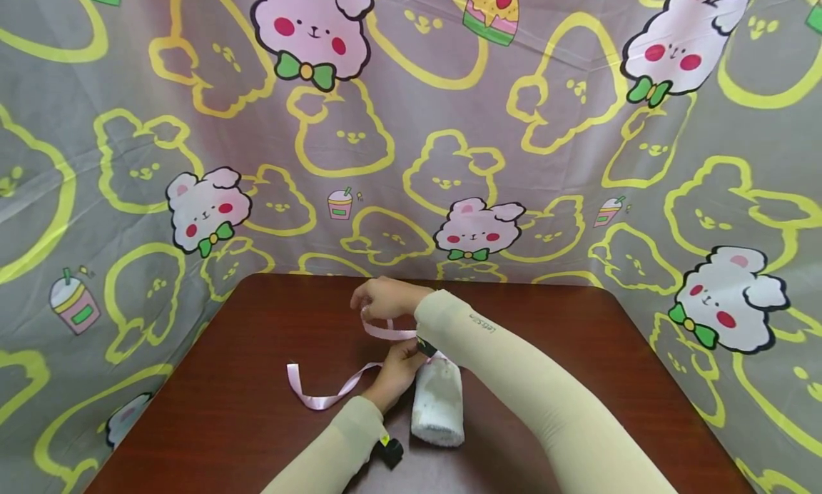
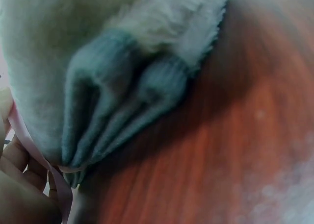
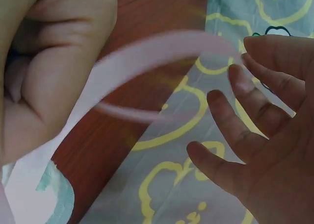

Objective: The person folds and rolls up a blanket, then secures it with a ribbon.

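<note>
A rolled white fluffy cloth (image 1: 438, 405) lies on the table, its far end cinched by a pink ribbon (image 1: 394, 333). In the left wrist view, ribbed folds of the cloth (image 2: 110, 72) gather toward the ribbon (image 2: 32, 140). My left hand (image 1: 397, 372) is at the cinched end with curled fingers, pinching the ribbon there. Beyond it, my right hand (image 1: 388, 299) is raised and pinches a length of the ribbon between thumb and fingertip. That length arcs between both hands in the right wrist view, blurred. The right forearm partly hides the cinched end in the head view.
One loose ribbon tail curls on the dark red-brown table (image 1: 257, 444) left of my left hand. A patterned curtain (image 1: 552, 165) hangs behind the table and along both sides. Black wrist camera gear (image 1: 388, 451) sits at my left cuff.
</note>
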